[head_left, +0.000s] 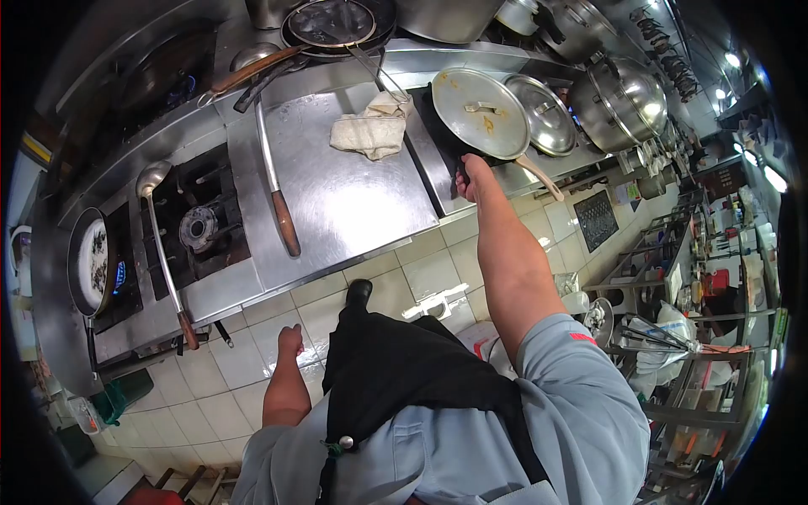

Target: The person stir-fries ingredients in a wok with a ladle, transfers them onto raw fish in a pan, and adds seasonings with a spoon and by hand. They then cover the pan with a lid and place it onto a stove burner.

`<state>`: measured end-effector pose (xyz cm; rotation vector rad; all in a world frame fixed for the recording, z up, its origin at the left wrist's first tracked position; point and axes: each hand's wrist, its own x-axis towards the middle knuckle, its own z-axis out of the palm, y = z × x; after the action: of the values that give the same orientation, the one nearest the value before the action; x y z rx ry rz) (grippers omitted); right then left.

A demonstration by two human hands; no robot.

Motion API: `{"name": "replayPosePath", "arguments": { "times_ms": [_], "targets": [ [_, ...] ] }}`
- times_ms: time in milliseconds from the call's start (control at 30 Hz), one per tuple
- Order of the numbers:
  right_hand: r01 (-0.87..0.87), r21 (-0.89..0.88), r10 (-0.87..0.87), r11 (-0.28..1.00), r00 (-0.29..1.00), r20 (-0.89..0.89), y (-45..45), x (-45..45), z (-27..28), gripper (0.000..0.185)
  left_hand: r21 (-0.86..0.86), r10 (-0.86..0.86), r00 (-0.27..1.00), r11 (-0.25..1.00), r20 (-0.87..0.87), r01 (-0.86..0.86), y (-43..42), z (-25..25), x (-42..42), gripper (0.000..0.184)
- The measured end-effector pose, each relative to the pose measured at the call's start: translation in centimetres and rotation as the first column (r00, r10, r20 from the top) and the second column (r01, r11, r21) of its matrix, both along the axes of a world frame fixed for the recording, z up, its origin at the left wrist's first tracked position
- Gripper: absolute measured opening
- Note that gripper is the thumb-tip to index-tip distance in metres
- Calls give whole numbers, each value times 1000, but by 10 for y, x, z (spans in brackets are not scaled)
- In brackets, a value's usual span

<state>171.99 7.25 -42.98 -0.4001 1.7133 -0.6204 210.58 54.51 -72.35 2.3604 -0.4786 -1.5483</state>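
Observation:
My right hand (468, 178) reaches to the stove's front edge with its fingers curled, just below a large flat metal lid (463, 126). What the fingers close on is hidden. The lid has brown stains and covers a dark pan; a beige handle (540, 178) sticks out from under it to the right. My left hand (290, 339) hangs low over the floor, loosely closed, with nothing visible in it. A folded beige cloth (370, 133) lies on the steel counter (328, 202), left of the lid.
A ladle (157, 227) lies across a burner (199, 228), left of a wooden-handled tool (275, 185). Over a blue flame at far left sits a frying pan (89, 261). Beside the flat lid are a domed lid (543, 116) and a large steel pot (619, 105). Shelves (673, 337) stand right.

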Motion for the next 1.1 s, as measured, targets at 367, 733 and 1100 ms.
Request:
{"name": "replayPosePath", "arguments": {
  "times_ms": [367, 733, 1100],
  "targets": [
    [-26, 60, 21, 998, 997, 74, -9, 1, 1, 34, 9, -12, 1000, 1000, 6, 12, -9, 22, -12, 55],
    [32, 48, -36, 998, 996, 82, -11, -1, 2, 34, 48, -8, 1000, 999, 12, 7, 9, 11, -9, 45],
    [62, 24, -64, 998, 995, 75, -8, 6, 2, 30, 27, -45, 998, 999, -32, 45, 0, 14, -16, 51]
  ]
}}
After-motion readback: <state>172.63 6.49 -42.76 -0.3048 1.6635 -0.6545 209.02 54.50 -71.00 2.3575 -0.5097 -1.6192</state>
